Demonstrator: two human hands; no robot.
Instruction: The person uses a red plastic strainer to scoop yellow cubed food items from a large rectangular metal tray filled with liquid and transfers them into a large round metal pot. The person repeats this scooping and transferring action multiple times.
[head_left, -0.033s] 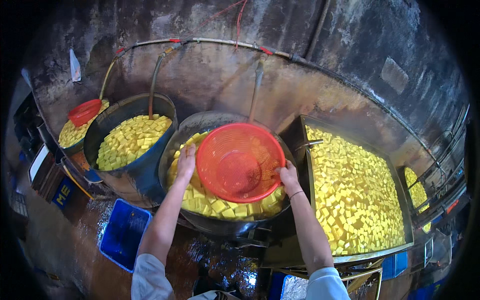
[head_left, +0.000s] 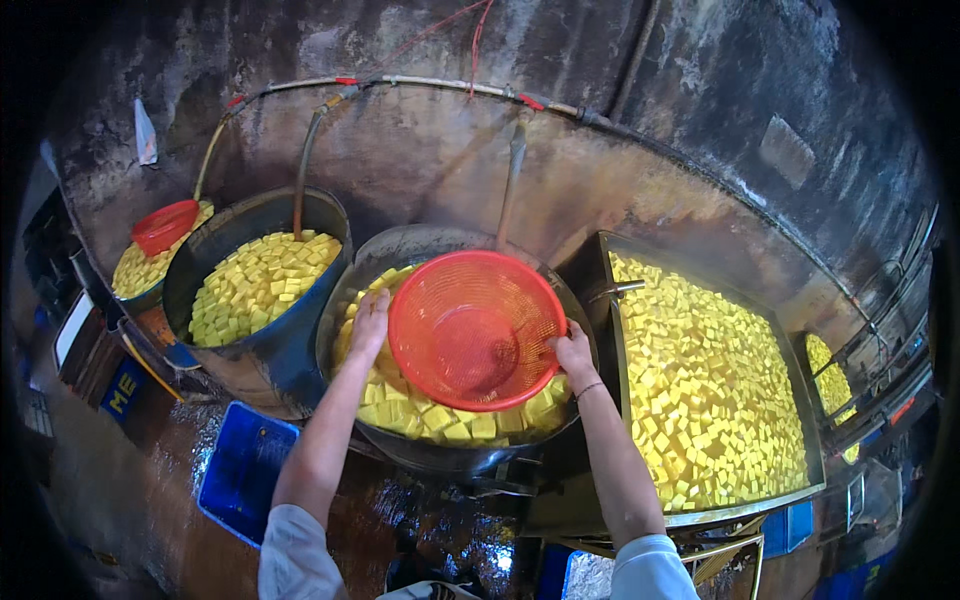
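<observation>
Hands grip a round red mesh basket (head_left: pixel 476 330) by its rim, the left hand (head_left: pixel 370 322) with fingers curled over the left edge and the right hand (head_left: pixel 573 352) closed on the right edge, tilting its empty bowl over the middle vat (head_left: pixel 440 450) of yellow cubes. Left of that vat stands a second full tub (head_left: pixel 255 350); right of it a rectangular tank (head_left: pixel 715 385); beyond, a stained wall (head_left: pixel 430 150).

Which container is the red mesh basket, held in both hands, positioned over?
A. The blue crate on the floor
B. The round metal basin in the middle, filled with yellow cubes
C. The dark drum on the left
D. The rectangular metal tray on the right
B: the red mesh basket, gripped by the left hand and right hand, sits over the round metal basin of yellow cubes.
</observation>
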